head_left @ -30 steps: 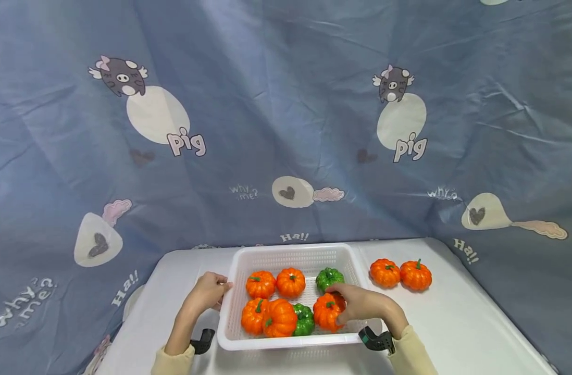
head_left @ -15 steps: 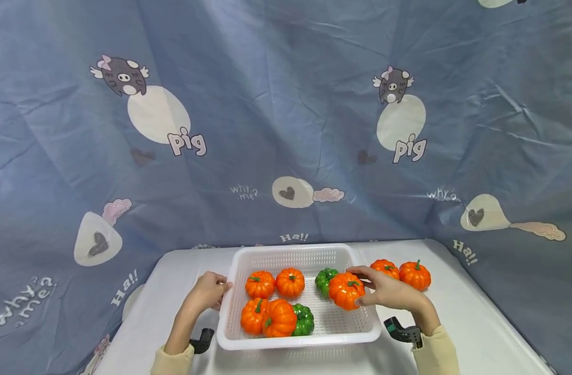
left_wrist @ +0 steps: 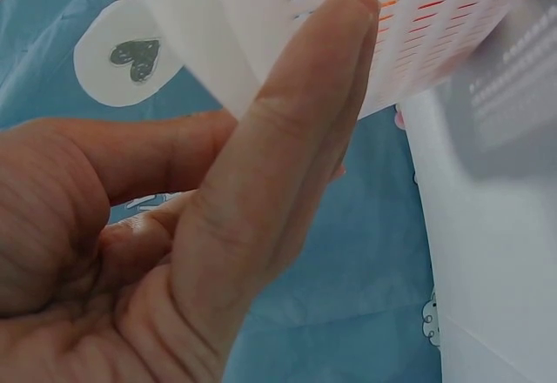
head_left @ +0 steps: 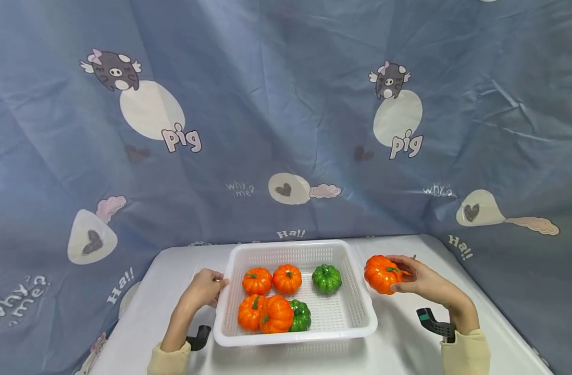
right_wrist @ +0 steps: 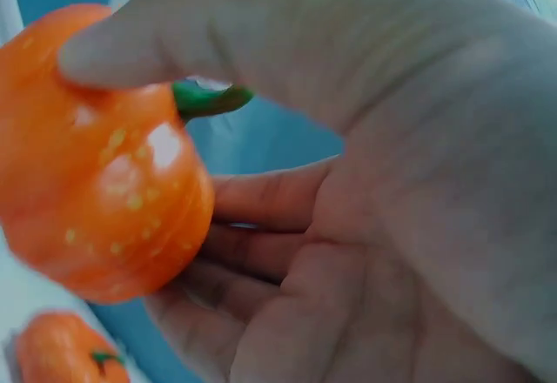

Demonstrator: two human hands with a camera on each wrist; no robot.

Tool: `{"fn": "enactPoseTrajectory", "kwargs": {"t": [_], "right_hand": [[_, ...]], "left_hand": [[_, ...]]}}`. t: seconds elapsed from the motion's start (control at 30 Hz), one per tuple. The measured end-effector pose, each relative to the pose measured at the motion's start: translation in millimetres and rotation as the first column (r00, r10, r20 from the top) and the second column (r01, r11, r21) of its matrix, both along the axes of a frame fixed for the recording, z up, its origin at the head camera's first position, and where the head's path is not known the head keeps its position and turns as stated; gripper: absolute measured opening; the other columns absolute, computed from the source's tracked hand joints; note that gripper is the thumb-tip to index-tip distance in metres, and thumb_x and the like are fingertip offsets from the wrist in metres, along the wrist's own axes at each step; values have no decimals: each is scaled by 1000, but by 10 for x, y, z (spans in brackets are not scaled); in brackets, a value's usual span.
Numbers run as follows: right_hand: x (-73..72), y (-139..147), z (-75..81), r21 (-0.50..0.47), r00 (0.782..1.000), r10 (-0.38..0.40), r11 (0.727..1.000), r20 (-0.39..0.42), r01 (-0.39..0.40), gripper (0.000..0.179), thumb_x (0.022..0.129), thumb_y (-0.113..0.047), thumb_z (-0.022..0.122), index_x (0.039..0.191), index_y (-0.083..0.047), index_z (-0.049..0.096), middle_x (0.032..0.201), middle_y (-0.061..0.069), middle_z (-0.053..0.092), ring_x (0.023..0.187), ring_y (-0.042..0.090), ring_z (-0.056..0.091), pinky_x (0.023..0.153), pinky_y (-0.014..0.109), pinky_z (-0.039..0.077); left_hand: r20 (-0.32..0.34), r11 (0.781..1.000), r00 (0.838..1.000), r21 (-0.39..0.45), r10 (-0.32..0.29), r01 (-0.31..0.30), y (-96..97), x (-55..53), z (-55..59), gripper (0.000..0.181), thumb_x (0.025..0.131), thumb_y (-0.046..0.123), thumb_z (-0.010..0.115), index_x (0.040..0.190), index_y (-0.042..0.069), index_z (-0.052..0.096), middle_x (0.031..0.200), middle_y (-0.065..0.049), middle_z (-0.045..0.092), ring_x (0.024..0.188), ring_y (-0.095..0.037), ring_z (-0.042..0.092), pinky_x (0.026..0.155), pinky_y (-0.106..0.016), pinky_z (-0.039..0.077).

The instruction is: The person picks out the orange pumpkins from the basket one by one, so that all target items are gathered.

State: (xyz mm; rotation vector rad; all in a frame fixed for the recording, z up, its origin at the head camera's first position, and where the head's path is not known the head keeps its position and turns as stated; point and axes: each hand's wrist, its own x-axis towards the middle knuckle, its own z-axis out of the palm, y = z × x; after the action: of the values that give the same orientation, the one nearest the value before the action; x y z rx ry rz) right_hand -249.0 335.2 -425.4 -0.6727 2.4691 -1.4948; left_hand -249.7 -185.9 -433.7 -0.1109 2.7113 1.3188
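Observation:
A small orange pumpkin (head_left: 380, 275) with a green stem is held by my right hand (head_left: 429, 285), just right of the white plastic basket (head_left: 295, 338). The right wrist view shows the thumb on top of this pumpkin (right_wrist: 104, 183) and the fingers along its far side. My left hand (head_left: 202, 289) grips the basket's left rim; in the left wrist view its thumb lies against the slotted wall (left_wrist: 418, 43). Inside the basket are several orange pumpkins (head_left: 287, 279), grouped to the left, a green pumpkin (head_left: 326, 279) at the back right and another green pumpkin (head_left: 301, 316) near the front.
Behind my right hand, orange pumpkins on the white table (head_left: 398, 333) are mostly hidden; one orange pumpkin (right_wrist: 61, 350) shows low in the right wrist view. A blue patterned cloth (head_left: 295, 114) hangs behind the table.
My right hand has lifted the orange pumpkin from the basket's right side and carried it over the right rim, out past the basket. The left hand stays on the rim.

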Motion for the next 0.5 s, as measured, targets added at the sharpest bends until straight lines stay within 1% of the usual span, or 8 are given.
{"fn": "enactPoseTrajectory", "kwargs": {"t": [0.07,0.13,0.23,0.3,0.33,0.4,0.5], "right_hand": [[-22,103,-44,39,999,-41,998,0,41,68,85,-13,71,141,6,37,137,29,46,111,-6,51,88,14,49],[-42,190,-98,82,997,-82,993,5,81,67,85,-16,72,140,4,38,138,28,46,116,2,51,88,13,48],[-77,296,-188,129,994,-111,986,7,109,71,84,-18,72,141,6,37,140,30,44,125,24,48,88,11,45],[-101,339,-252,137,992,-117,984,38,111,73,84,-17,72,141,9,35,142,33,41,129,38,43,88,11,44],[-113,355,-282,140,991,-118,984,56,109,74,84,-16,71,141,11,33,142,34,39,130,43,41,88,11,45],[-134,376,-338,160,989,-119,982,84,105,75,84,-15,71,141,14,31,143,36,37,132,47,38,90,15,46],[-151,387,-394,197,986,-128,975,107,105,76,83,-16,71,141,15,32,143,37,36,132,50,38,98,32,48]], "left_hand": [[-2,1000,1000,-7,-4,4,-4,-10,15,36,94,8,58,121,-17,57,82,-15,71,66,-21,70,53,-34,60],[2,1000,1000,-11,-5,5,-6,-15,28,36,94,8,58,121,-17,57,82,-15,71,65,-20,70,53,-33,60],[-2,1000,1000,-13,-12,12,-2,-19,50,36,94,8,58,120,-17,57,82,-16,71,65,-20,70,53,-33,60],[-4,1000,1000,-15,-15,15,2,-22,62,37,94,8,58,120,-18,56,82,-16,70,65,-20,70,53,-33,60],[-3,1000,1000,-16,-16,16,3,-22,66,37,94,8,58,121,-18,56,82,-16,70,65,-20,70,53,-33,60],[3,1000,1000,-16,-19,19,5,-20,68,38,94,8,58,121,-19,55,81,-15,70,64,-20,70,53,-33,60],[16,1000,1000,-11,-19,19,7,-12,60,38,94,8,58,122,-19,55,81,-15,70,65,-20,70,53,-33,60]]}}
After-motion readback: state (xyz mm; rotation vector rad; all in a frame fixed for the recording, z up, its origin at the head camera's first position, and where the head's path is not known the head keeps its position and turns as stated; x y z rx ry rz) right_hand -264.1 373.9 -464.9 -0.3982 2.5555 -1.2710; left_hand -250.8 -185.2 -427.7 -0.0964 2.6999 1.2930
